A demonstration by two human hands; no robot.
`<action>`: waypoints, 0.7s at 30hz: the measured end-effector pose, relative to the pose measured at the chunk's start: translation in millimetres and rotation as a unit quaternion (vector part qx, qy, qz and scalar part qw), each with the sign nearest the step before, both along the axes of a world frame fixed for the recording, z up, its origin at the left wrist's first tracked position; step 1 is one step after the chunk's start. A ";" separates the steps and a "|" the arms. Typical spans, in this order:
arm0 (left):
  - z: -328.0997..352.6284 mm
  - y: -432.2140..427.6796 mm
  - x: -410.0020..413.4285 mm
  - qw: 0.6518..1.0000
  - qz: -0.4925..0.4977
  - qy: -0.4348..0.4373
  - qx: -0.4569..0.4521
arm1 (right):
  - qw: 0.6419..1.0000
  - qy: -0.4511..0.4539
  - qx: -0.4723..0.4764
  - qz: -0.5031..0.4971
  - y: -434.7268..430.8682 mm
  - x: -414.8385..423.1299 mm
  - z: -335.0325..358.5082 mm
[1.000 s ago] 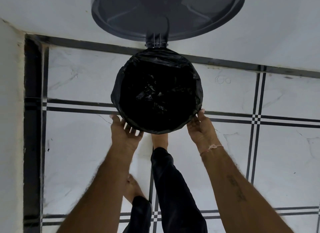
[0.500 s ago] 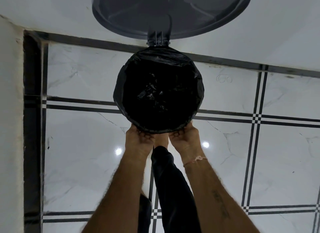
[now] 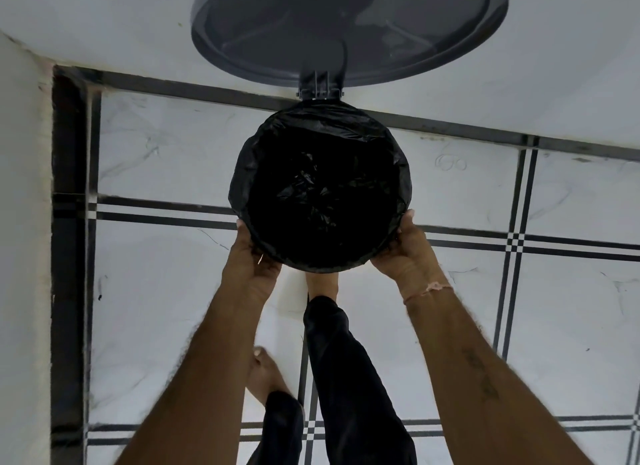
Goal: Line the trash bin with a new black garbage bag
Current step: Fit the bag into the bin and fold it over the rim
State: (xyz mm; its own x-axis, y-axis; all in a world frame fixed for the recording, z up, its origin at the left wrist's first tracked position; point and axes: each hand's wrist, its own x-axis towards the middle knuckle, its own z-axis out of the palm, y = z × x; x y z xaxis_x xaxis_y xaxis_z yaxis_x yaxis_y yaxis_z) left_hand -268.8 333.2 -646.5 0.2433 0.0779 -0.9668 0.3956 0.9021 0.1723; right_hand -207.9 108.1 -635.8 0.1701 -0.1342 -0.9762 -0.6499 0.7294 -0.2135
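Left hand (image 3: 254,258) and right hand (image 3: 407,253) cup garbage bag (image 3: 322,194) opposite hinge (image 3: 320,88); fingers hidden, cannot tell grip. Risk: hard tug unseats hinge-side fold.

We look down into a crumpled black plastic garbage bag (image 3: 322,194), its edge folded outward all round. Our left grip (image 3: 252,256) and right grip (image 3: 406,253) hold the near edge, fingers hidden beneath. A round grey plastic lid (image 3: 346,31) stands open behind it.
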 end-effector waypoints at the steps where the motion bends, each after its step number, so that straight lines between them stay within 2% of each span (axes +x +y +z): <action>1: -1.2 2.4 2.3 1.000 0.002 0.006 -0.004 | 1.000 0.007 -0.004 0.014 -2.0 2.9 1.7; 6: -5.2 14.8 11.1 0.999 -0.033 0.013 -0.009 | 0.997 0.021 -0.043 0.056 -16.4 10.9 0.9; 9: -3.8 20.2 14.6 0.998 -0.066 0.019 0.016 | 0.997 0.028 -0.037 0.062 -20.9 13.4 -1.4; 13: 0.1 26.5 19.4 0.995 -0.085 -0.014 0.041 | 0.994 0.026 -0.024 0.101 -22.5 16.8 -0.3; 16: 0.2 31.0 25.3 0.996 -0.075 -0.006 0.043 | 0.988 0.022 -0.030 0.147 -23.8 24.1 4.2; 21: -2.8 31.6 28.2 0.999 -0.036 0.031 0.022 | 0.993 0.027 -0.041 0.111 -22.3 35.6 3.2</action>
State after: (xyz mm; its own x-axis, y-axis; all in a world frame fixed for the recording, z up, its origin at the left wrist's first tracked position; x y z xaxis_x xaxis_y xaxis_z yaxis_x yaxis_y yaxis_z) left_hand -240.5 364.8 -649.3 0.1901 0.1042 -0.9762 0.4704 0.8631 0.1837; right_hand -172.3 85.8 -632.5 0.1514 -0.1794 -0.9721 -0.8046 0.5489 -0.2266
